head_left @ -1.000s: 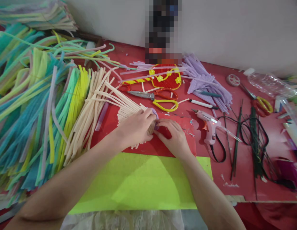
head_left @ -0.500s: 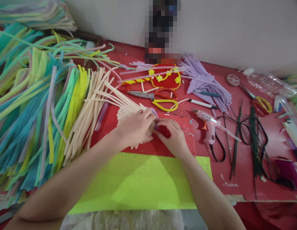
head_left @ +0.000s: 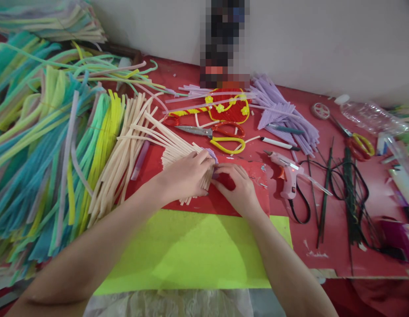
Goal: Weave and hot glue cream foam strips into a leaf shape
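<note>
My left hand [head_left: 189,174] lies over a row of cream pipe cleaners [head_left: 174,152], fingers curled round their right end. A lilac pipe cleaner piece [head_left: 211,154] shows at the upper edge of that end, beyond my fingers. My right hand [head_left: 236,187] meets the same end from the right, thumb and forefinger pinched together at the lilac edging. Exactly what sits between those fingertips is mostly hidden. Beneath both hands is a red board [head_left: 253,200], with a lime-green sheet [head_left: 187,251] in front of it.
Red-and-yellow-handled scissors [head_left: 209,131] lie beyond my hands, below a red-and-yellow fan-shaped piece [head_left: 229,108]. A pink glue gun [head_left: 288,174] rests to the right with its cord. Colourful pipe cleaners [head_left: 49,163] pile up at left; lilac ones [head_left: 283,112] lie at the back.
My left thumb and fingers shift slightly at the row's end. My right hand holds nearly the same position.
</note>
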A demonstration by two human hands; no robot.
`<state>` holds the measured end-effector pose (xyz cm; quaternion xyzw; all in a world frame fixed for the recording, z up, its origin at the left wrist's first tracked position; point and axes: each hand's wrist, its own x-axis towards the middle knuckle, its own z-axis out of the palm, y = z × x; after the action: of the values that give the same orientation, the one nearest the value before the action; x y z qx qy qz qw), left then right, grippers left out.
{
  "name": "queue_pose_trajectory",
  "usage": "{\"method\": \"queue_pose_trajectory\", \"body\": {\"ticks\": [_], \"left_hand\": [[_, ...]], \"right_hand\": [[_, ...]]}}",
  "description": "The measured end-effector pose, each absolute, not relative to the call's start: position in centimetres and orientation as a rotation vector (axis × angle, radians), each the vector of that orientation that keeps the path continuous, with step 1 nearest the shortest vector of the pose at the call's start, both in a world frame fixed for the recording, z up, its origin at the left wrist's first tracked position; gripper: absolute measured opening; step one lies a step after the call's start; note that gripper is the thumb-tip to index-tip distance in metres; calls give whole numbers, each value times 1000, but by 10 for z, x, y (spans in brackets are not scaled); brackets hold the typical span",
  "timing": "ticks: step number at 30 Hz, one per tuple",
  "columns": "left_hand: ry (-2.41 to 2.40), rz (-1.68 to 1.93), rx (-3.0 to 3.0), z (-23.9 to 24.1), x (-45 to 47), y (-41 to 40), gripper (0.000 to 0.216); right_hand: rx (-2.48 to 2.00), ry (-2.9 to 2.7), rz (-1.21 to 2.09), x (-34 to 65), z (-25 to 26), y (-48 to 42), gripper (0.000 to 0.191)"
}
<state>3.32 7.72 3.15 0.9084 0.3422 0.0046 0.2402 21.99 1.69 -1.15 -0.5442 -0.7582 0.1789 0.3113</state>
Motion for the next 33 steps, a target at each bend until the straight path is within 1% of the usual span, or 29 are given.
{"method": "queue_pose_trajectory", "body": {"ticks": [11,14,16,18,21,26,33], "left_hand": [[902,86,2499,30,32,78,59],[904,168,2414,28,29,81,59],[927,278,2313,26,27,86,50],[971,414,2231,23,25,90,35],[1068,534,2226,21,25,94,25],[1094,402,2407,21,30,92,19],[1045,206,2770,28,35,75,26]], "right_hand": [[-1428,-2010,457,220,-9,17,14],[-1419,-2007,445,219,-10,17,14],[-1414,-2000,447,219,-10,17,14],[-1412,-1994,452,219,-9,17,13],[-1413,-1993,454,219,-9,16,13],[-1427,-1996,459,219,-9,16,12],[-1417,-2001,444,219,-10,16,12]]}}
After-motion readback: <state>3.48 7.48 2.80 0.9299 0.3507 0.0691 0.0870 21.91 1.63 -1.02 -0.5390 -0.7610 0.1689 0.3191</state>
